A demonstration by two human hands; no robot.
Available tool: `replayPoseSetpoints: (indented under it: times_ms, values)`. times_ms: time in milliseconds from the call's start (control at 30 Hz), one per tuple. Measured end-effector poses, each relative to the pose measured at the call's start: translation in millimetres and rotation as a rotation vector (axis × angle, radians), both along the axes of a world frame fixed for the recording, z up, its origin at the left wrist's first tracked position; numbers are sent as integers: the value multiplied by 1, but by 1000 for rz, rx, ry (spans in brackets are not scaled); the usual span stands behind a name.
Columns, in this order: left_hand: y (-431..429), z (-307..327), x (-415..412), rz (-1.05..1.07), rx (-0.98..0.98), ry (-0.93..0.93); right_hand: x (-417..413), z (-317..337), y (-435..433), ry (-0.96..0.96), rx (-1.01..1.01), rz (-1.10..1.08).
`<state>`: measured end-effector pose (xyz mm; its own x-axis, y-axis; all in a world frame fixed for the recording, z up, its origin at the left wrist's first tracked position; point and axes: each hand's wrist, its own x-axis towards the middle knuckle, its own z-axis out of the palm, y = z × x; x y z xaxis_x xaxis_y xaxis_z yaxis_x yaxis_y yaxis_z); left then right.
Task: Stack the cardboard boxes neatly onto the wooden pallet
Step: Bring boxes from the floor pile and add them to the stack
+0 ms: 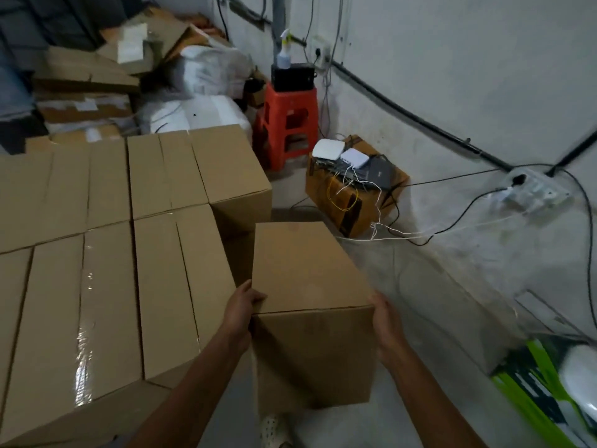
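Note:
I carry a plain cardboard box (307, 273) in front of me, lifted above the floor. My left hand (242, 305) grips its near left edge, thumb on top. My right hand (386, 321) presses flat against its near right side. To the left stands a stack of taped cardboard boxes (106, 253) packed side by side, tops level, with the carried box just right of them. The wooden pallet is hidden under the stack.
A red plastic stool (287, 124) with a black device and a spray bottle stands at the back. A cardboard box with routers and cables (352, 185) sits by the wall. Cables trail across the floor. Bags and loose cartons (193, 76) pile up behind; a green-white bag (549, 383) lies right.

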<state>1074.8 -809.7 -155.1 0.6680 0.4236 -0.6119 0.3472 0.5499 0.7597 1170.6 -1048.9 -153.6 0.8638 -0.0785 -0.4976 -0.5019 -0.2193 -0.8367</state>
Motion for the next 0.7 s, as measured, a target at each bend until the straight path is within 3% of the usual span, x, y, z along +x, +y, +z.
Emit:
replayPoseSetpoints:
  times_ms: [167,267,400,500,700]
  values:
    - [9,-13,22,60,80,33,75,-82,-5,151,59,218]
    - [4,-24,28,92,119,54,80,-39,21,317,30,302]
    - [-18,-44,31,192,171,130,94,-53,22,365,-24,365]
    - [-42,-72,25,324,104,196,96,-72,16,371,7,439]
    - [-64,-115,6,542,-303,271,104,-128,1,387,-49,644]
